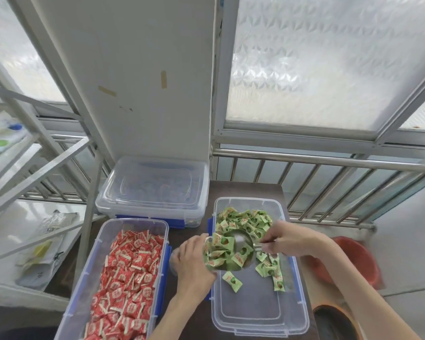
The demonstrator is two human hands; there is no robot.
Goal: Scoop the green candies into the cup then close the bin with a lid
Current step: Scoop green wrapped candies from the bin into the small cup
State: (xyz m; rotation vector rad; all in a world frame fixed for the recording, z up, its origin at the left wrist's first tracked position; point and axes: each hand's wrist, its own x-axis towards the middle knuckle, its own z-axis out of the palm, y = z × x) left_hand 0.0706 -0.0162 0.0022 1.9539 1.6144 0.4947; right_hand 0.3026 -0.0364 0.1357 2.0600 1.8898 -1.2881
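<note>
An open clear bin with blue latches stands at the right of the dark table and holds green wrapped candies, heaped at its far end with a few loose ones nearer. My left hand grips a clear cup, tilted over the bin's left rim and part filled with green candies. My right hand holds the handle of a metal scoop, whose bowl meets the cup's mouth and carries candies. No lid for this bin can be picked out.
A bin of red candies lies open at the left. Behind it stands a closed clear bin with a lid. A white metal rack is at the far left, a railing behind, a red basin on the floor at right.
</note>
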